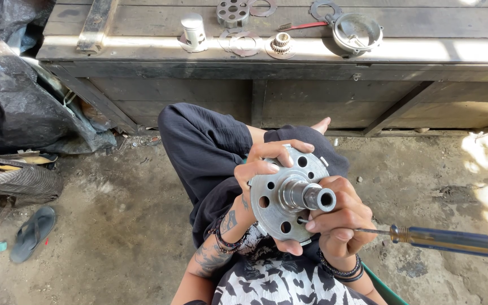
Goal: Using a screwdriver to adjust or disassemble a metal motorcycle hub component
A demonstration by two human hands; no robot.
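Item: round grey metal hub disc with ring of holes and central hollow shaft (278, 197); held over the lap, shaft axis pointing up toward camera, tilted right | Left hand (269, 164): fingers clamped over disc's upper rim | Right hand (337, 217): closed on blue-handled screwdriver (425, 237); shank lies horizontal, tip at disc face below shaft, handle pointing right.

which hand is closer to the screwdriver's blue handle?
Right. The right hand grips the screwdriver shaft beside the handle; the left hand holds the metal disc farther away.
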